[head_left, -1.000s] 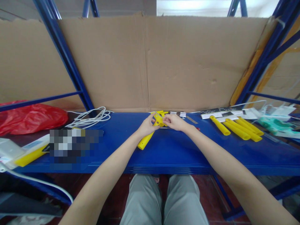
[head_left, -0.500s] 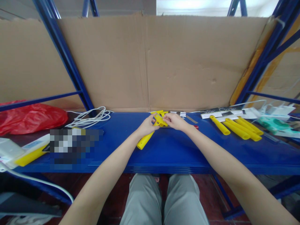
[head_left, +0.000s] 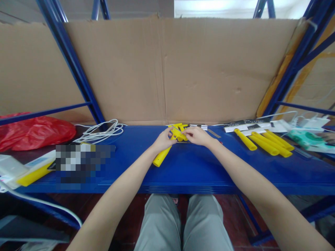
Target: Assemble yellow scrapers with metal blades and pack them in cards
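My left hand [head_left: 162, 141] is wrapped round a yellow plastic tool [head_left: 161, 157] with a tubular handle, perhaps a scraper. Its handle slants down toward me, and its wider head [head_left: 176, 133] points away. At the right side of that head, my right hand [head_left: 197, 135] has its fingers pinched together; anything between them is too small to make out. More yellow pieces [head_left: 178, 124] lie just behind the hands. Beyond my right hand is a thin metal strip [head_left: 214, 133], close to a small stack of white and dark pieces [head_left: 199, 126].
Several yellow tubular handles [head_left: 270, 143] lie on the blue table [head_left: 199, 170] to the right, beside black-and-white packaging [head_left: 235, 126] and a green-white packet [head_left: 307, 137]. On the left are a coiled white cable [head_left: 104, 131], a red plastic bag [head_left: 36, 130] and a pixelated patch. Cardboard [head_left: 162, 69] stands behind.
My right fingers have shifted slightly at the tool's head. The left hand keeps its grip, and the tool stays nearly where it was.
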### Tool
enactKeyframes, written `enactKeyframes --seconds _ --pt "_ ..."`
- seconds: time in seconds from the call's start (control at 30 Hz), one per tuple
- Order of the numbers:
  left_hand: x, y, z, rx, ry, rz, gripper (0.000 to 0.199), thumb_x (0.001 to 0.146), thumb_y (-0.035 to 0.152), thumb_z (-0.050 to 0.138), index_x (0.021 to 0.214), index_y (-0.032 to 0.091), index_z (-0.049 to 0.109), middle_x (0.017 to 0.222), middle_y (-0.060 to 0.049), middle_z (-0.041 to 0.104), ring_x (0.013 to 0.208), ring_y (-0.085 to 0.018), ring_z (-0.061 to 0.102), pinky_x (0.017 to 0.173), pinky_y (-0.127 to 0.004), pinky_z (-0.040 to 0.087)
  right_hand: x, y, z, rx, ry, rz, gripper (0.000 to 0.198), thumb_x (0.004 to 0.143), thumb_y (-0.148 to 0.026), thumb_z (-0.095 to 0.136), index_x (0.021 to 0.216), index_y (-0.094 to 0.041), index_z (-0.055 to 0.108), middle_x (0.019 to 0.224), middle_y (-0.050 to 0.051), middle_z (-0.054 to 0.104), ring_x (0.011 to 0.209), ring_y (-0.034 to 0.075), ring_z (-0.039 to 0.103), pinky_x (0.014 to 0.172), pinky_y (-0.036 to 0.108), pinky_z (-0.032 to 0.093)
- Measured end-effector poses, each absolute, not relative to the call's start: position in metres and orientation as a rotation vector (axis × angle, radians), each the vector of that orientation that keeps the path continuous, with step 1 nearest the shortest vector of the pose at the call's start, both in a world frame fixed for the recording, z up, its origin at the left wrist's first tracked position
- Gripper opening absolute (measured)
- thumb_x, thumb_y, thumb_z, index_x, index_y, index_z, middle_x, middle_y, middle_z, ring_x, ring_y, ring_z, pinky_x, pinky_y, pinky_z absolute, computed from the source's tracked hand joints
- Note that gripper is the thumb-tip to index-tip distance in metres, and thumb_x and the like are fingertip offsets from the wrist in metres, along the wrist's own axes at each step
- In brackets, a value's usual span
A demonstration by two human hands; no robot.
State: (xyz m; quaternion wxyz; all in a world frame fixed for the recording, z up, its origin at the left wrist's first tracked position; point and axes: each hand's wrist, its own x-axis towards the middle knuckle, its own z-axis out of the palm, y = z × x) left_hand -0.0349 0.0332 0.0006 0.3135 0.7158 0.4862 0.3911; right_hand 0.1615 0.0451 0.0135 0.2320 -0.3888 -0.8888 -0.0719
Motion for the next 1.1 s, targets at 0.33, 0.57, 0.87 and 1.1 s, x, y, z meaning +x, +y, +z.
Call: enactKeyframes --seconds 0.33,0.57,0.87,1.1 --pt "-0.0313 0.0306 0.0025 1.843 1.331 1.003 0.074 0.065 0.009 0.065 0.135 0.009 0.042 0.095 -0.005 0.059 0.054 -0.005 0.051 0.051 -0.019 0.042 0.1622 0.0482 0.0088 -1.013 -2.391 -0.205 0.031 0.079 -0.009 0.046 0.096 -0.015 0.071 0.092 0.009 0.072 0.081 0.018 0.065 0.073 0.027 0.045" --pt "-0.0299 0.0274 0.004 1.816 1.315 1.0 0.072 0.066 0.008 0.065 0.134 0.008 0.042 0.095 -0.005 0.058 0.049 -0.004 0.049 0.049 -0.02 0.041 0.163 0.0501 0.0078 -0.996 -2.399 -0.21 0.029 0.08 -0.009 0.046 0.096 -0.015 0.07 0.091 0.008 0.072 0.081 0.018 0.063 0.071 0.027 0.043" --pt "-0.0295 0.0261 0.0051 1.856 1.317 0.984 0.074 0.066 0.007 0.064 0.136 0.008 0.041 0.094 -0.006 0.06 0.053 -0.005 0.049 0.052 -0.021 0.042 0.1624 0.0536 0.0083 -0.997 -2.426 -0.158 0.02 0.085 -0.015 0.048 0.09 -0.016 0.067 0.092 0.009 0.07 0.081 0.017 0.062 0.071 0.026 0.041" --pt "-0.029 0.0234 0.0055 1.865 1.307 0.969 0.074 0.066 0.007 0.063 0.136 0.009 0.04 0.095 -0.006 0.059 0.052 -0.004 0.048 0.05 -0.019 0.041 0.1618 0.0536 0.008 -1.043 -2.406 -0.119 0.017 0.084 -0.014 0.048 0.087 -0.015 0.065 0.087 0.008 0.068 0.078 0.016 0.06 0.068 0.025 0.04"
